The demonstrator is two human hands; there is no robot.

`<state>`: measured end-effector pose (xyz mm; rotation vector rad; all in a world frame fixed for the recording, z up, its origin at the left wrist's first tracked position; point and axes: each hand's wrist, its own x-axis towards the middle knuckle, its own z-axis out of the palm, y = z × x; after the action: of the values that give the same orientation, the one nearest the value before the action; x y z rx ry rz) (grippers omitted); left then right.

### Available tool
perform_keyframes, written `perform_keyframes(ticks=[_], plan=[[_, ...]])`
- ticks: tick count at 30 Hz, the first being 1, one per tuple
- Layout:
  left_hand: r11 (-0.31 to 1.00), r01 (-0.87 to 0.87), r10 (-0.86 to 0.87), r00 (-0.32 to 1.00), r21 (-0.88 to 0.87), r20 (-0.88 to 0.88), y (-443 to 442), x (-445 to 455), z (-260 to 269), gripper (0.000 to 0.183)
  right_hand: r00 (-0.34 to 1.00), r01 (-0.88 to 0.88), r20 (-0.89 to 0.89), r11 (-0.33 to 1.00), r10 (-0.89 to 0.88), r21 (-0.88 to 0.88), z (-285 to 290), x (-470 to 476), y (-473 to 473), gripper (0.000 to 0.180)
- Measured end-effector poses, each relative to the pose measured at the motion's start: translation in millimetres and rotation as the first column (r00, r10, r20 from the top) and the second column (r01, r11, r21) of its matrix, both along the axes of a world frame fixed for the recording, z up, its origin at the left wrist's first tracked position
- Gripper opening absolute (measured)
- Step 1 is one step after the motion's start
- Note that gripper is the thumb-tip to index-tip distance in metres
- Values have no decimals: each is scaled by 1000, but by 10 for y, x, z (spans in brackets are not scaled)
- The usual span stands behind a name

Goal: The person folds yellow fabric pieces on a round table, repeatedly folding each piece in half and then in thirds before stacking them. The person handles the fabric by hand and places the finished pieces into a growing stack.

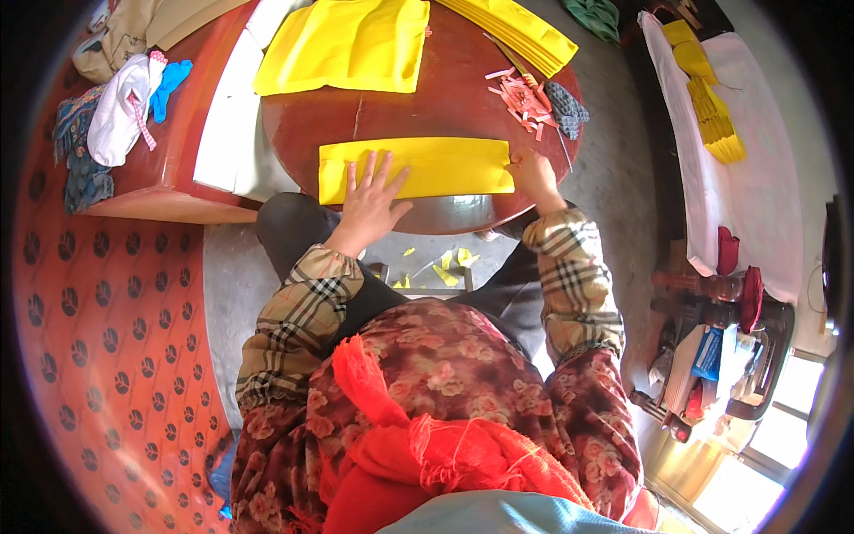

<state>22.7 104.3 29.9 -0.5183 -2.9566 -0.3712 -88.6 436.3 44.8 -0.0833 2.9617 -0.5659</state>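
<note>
A folded yellow sheet (454,165), of paper or cloth, lies lengthwise across the near part of a round reddish-brown table (313,123). My left hand (373,193) rests flat on its left part with the fingers spread. At the right end, my right hand (535,175) has its fingers curled in and pinches the sheet's edge; its fingertips are partly hidden. Beyond it, a larger yellow sheet (343,47) is spread at the table's far left. A stack of folded yellow strips (517,33) lies at the far right.
Pink paper-like strips (517,97), an orange-handled tool (539,93) and a grey checked cloth (568,110) lie at the table's right. Left stands a red cabinet (180,143) bearing cloths. Yellow scraps (446,275) litter the floor. More yellow pieces (714,120) rest on a white-covered surface (754,173) rightward.
</note>
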Motion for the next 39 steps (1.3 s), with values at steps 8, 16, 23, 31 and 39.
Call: perform_keyframes(ticks=[8, 16, 23, 31, 39], plan=[[996, -13, 17, 999, -83, 46, 55, -11, -25, 66, 884, -290, -396, 956, 247, -50, -39, 830, -1153, 71], [989, -98, 105, 993, -111, 52, 332, 115, 12, 68, 961, -198, -161, 968, 223, 156, -120, 749, -1222, 77], [999, -21, 27, 990, -48, 139, 278, -83, 170, 65, 955, -226, -160, 961, 251, 160, -157, 722, -1107, 76], [982, 158, -143, 980, -107, 139, 106, -270, 158, 67, 968, -194, -138, 974, 209, 115, -32, 695, -1125, 80], [984, 139, -121, 980, -109, 157, 143, -268, 192, 70, 970, -185, -141, 978, 198, 97, -60, 600, -1056, 84]])
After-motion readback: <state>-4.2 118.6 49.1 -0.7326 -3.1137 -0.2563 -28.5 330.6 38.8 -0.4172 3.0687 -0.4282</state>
